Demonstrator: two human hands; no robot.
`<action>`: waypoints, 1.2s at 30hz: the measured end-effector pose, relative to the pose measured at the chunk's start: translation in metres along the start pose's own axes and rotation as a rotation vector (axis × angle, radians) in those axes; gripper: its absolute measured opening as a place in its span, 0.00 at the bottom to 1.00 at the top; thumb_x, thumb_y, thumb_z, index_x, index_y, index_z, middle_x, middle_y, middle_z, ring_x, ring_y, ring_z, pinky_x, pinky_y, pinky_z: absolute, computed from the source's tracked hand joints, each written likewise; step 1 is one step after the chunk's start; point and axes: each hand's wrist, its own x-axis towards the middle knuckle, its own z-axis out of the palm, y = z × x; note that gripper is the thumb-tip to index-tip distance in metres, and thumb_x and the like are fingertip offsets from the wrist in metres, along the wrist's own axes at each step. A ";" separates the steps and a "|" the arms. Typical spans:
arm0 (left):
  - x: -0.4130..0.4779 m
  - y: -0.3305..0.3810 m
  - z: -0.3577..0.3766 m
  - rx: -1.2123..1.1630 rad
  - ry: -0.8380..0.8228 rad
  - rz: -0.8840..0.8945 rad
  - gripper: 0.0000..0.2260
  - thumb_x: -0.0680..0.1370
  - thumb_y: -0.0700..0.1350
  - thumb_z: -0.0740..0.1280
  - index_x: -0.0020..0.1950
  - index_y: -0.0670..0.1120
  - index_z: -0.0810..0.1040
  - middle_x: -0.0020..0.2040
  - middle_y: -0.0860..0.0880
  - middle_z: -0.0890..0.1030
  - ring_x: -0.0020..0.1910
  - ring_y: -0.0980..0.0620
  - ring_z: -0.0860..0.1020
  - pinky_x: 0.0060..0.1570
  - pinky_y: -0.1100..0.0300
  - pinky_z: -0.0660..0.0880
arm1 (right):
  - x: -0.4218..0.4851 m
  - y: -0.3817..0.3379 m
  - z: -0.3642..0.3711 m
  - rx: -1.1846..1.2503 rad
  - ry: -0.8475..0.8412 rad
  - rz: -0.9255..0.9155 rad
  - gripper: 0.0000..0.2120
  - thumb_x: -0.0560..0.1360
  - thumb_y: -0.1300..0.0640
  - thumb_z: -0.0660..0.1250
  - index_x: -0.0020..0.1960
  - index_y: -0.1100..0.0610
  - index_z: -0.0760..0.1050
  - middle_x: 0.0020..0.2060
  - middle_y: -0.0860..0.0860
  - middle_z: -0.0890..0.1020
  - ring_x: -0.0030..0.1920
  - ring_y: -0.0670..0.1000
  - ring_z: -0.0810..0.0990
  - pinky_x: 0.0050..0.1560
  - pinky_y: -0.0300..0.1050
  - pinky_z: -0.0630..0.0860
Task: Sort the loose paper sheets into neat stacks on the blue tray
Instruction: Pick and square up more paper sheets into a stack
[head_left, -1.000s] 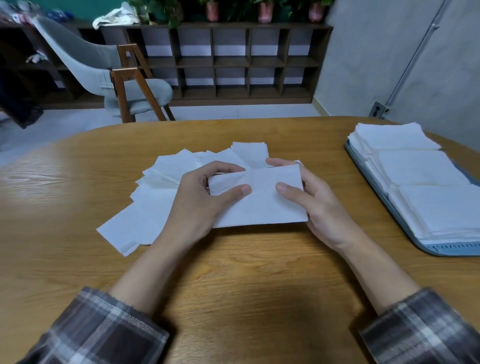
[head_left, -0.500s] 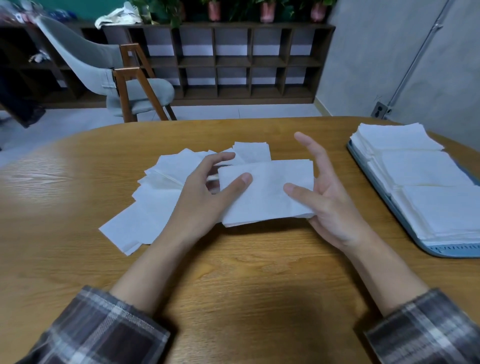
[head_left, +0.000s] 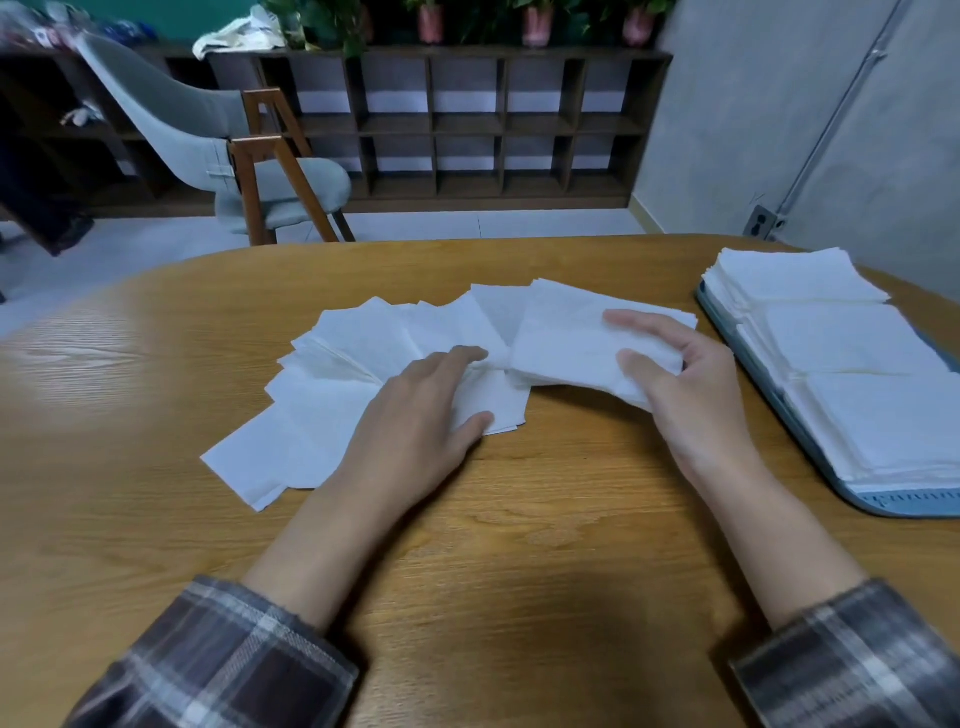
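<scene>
your left hand (head_left: 415, 415) lies palm down on the loose paper sheets (head_left: 332, 374), fingers relaxed and a little spread, curled round nothing. your right hand (head_left: 691, 384) grips a bundle of sheets (head_left: 566, 343) at its right end, thumb pressed on the near corner and one finger laid across the top; the other fingers are hidden behind the paper. the two hands are apart, with the bundle's left edge just beside your left fingertips.

the loose sheets fan out white across the middle of the wooden table (head_left: 519, 571), overlapping one another at odd angles, the nearest corner pointing toward your left sleeve. whether the bundle clears the fan or rests on it cannot be told.

at the table's right edge sits the blue tray (head_left: 883, 501), carrying three squared stacks (head_left: 841, 338) of white sheets in a row from far to near, well apart from the fan.

plaid sleeves (head_left: 218, 660) cover both forearms. behind the table stand a grey chair (head_left: 208, 130) with wooden legs, a dark shelf unit (head_left: 467, 119) and potted plants (head_left: 431, 21) on top.
</scene>
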 end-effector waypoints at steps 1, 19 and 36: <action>0.000 0.000 0.000 0.014 0.002 0.000 0.24 0.80 0.52 0.72 0.75 0.56 0.71 0.66 0.55 0.79 0.67 0.52 0.75 0.59 0.52 0.74 | 0.000 0.000 0.000 0.001 0.011 0.002 0.21 0.79 0.67 0.67 0.58 0.43 0.86 0.59 0.34 0.84 0.63 0.34 0.78 0.63 0.30 0.71; 0.007 0.002 -0.007 0.072 0.341 0.032 0.35 0.73 0.42 0.78 0.78 0.50 0.68 0.73 0.48 0.70 0.71 0.47 0.69 0.67 0.47 0.71 | -0.001 -0.001 0.003 0.026 0.038 -0.003 0.21 0.80 0.67 0.67 0.57 0.42 0.86 0.56 0.30 0.83 0.60 0.31 0.77 0.54 0.22 0.71; 0.002 0.018 -0.012 -0.134 0.202 0.239 0.07 0.81 0.42 0.71 0.44 0.46 0.78 0.36 0.52 0.75 0.36 0.52 0.73 0.37 0.55 0.71 | 0.002 0.006 0.004 0.003 0.011 -0.041 0.21 0.79 0.67 0.66 0.59 0.43 0.86 0.56 0.31 0.83 0.61 0.37 0.78 0.57 0.28 0.73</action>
